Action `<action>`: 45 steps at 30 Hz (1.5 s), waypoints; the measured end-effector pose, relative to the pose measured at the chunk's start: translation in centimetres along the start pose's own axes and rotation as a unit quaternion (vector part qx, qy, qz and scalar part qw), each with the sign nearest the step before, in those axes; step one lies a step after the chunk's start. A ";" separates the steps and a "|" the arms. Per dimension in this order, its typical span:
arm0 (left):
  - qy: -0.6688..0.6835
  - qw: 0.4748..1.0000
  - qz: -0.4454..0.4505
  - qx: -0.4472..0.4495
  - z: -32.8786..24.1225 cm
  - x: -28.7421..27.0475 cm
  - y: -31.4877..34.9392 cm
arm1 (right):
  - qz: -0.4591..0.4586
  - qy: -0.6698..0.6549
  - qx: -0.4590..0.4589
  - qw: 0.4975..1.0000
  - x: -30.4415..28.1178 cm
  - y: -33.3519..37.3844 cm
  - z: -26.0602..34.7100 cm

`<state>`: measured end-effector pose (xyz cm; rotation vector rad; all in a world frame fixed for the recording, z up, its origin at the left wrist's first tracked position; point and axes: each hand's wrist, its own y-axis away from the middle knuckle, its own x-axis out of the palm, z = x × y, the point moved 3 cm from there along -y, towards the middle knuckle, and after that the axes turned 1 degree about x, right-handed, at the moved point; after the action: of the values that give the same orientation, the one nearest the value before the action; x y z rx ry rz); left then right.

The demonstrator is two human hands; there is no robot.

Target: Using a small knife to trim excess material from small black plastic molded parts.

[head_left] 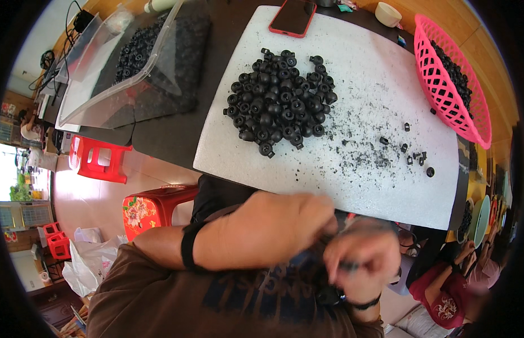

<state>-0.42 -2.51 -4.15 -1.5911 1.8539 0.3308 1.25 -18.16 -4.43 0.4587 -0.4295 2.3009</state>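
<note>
My left hand (284, 228) is curled closed in front of my body, just off the front edge of the white foam board (374, 67). Whatever its fingertips hold is hidden. Close beside it, my right hand (364, 260) is smeared by motion, its fingers pinched around a small black part (347, 266). A round black piece (329, 296) shows just below that hand. A small red-tipped item (351, 216) appears between the hands, too blurred to name. On the board lies a heap of round black plastic parts (279, 101). Several small black bits (404, 147) and black crumbs are scattered right of it.
A clear plastic bin (98, 110) holding more black parts stands at left. At right is a pink lattice basket (442, 101) of black pieces. A red-edged phone (293, 18) and a cream bowl (388, 14) lie far back. Red stools (140, 217) stand left; people sit lower right.
</note>
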 end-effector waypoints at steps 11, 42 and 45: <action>0.172 0.978 0.064 -0.096 -1.4 -1.8 -1.2 | -0.148 -0.031 -0.060 0.987 -1.0 0.5 0.9; 0.074 0.989 0.064 -0.110 0.9 -2.0 -0.1 | -0.337 0.330 -0.208 0.857 -7.5 -3.7 9.0; 0.067 0.989 0.045 -0.120 1.6 -2.6 0.7 | -0.356 0.430 -0.175 0.811 -11.1 -7.1 12.6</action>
<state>-0.48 0.56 -3.88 -1.7276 2.0576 0.5149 16.18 -25.52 2.94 -0.5422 -0.1561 1.4208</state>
